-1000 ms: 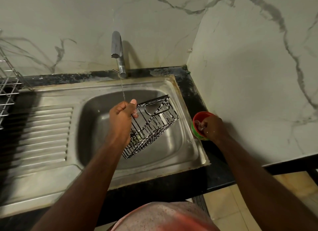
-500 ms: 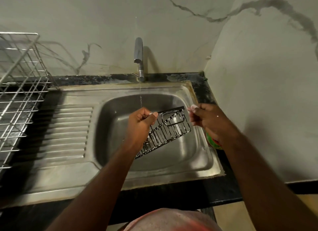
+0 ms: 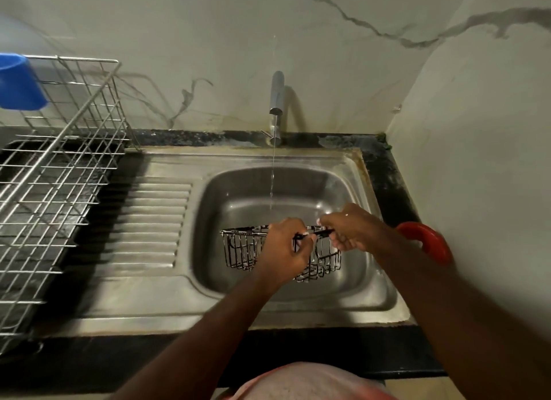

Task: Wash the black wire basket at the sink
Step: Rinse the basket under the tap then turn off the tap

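**Left hand** (image 3: 284, 250): fingers curled round a wire at the top rim of the black wire basket (image 3: 243, 250), thumb pressed against it. It covers the basket's middle.

**Right hand** (image 3: 353, 229): just beside the left, almost touching it. The fingers are curled over the same top rim further right, and the fingertips (image 3: 337, 244) tuck under it. Pale flecks sit on the knuckles.

**Black wire basket**: held by both hands over the bowl of the sink (image 3: 384, 292), roughly level with its opening upward. White foam clings to several lower wires. Whether it touches the bottom of the bowl cannot be told.

**Water stream** (image 3: 272, 179): thin, falling from the tap (image 3: 276, 92) into the bowl just behind the hands. Contact with the basket cannot be told.

**Drainboard** (image 3: 155, 221): ribbed steel, left of the bowl.

**Dish rack** (image 3: 59, 176): silver wire, at the far left on the black counter (image 3: 387, 167).

**Blue bowl** (image 3: 18, 83): at the rack's upper left edge.

**Red-rimmed container** (image 3: 429, 241): on the counter right of the sink, behind the right wrist and partly hidden.

**Walls** (image 3: 477, 131): pale marble with grey veins, meeting in a corner at the right.
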Demonstrator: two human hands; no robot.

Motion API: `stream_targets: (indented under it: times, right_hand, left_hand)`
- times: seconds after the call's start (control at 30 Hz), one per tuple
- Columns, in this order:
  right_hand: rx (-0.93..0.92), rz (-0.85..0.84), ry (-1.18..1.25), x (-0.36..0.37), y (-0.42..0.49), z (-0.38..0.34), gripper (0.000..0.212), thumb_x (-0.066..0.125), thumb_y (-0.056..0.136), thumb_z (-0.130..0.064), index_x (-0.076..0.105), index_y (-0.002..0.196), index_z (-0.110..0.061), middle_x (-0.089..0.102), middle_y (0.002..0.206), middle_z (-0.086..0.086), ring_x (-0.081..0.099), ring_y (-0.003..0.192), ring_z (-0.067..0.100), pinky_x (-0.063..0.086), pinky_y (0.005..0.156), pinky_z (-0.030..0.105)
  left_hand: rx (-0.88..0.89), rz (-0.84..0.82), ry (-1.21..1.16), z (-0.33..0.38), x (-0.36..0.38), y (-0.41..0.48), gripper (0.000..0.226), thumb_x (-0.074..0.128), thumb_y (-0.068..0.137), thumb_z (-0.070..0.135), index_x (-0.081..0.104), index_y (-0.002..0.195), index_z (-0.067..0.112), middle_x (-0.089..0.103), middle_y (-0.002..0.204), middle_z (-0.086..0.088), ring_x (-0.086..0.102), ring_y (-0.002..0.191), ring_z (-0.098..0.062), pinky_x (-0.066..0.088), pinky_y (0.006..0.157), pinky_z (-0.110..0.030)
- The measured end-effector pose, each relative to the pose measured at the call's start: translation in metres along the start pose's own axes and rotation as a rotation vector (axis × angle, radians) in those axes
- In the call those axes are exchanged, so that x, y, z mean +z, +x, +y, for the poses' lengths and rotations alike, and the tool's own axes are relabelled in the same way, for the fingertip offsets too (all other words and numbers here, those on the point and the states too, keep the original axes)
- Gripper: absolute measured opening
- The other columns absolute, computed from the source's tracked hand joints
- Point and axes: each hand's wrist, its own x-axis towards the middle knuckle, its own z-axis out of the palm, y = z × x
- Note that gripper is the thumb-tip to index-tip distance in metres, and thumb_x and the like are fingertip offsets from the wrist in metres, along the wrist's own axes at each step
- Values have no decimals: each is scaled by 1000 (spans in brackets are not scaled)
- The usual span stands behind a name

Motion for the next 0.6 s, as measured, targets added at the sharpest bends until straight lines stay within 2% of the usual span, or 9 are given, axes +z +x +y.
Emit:
stream_targets:
  times: [0.1,0.23,0.33,0.47,0.6]
  right_hand:
    - [73,-15,-5,2,5,10,18,64,88,-12,63,88,7,55,60,13,51,44,18,46,41,21]
    - [192,-66,-13,3,17,20,29,63,89,-26,58,96,1,59,68,13,54,43,16,46,41,20]
    - [239,-103,47,6,24,27,28,57,90,-27,56,104,-4,54,78,7,60,55,16,48,45,21]
    - [297,-106,127,12,28,36,21,57,92,-26,58,101,-7,50,67,3,61,63,16,49,44,22]
    - [389,-111,158,20,33,45,21,55,91,-25,57,101,-7,52,67,6,53,47,13,46,38,20]
  left_hand:
    - [-7,-10,40,-9,3,-3,24,58,87,33,58,75,12,49,70,13,44,66,4,43,69,-32]
    - [-18,-19,12,-15,5,-1,20,59,88,30,56,77,14,47,71,17,46,66,-2,35,64,-27]
    - [-17,-52,62,-18,9,-1,17,62,87,25,57,79,11,51,72,7,48,67,-13,36,66,-31]
    - [53,-78,116,-19,11,-5,13,65,85,17,59,80,6,57,74,-4,50,72,-16,43,75,-39]
    - [86,-136,166,-26,14,-9,11,65,84,16,60,84,6,59,78,-5,48,76,-15,45,81,-44]
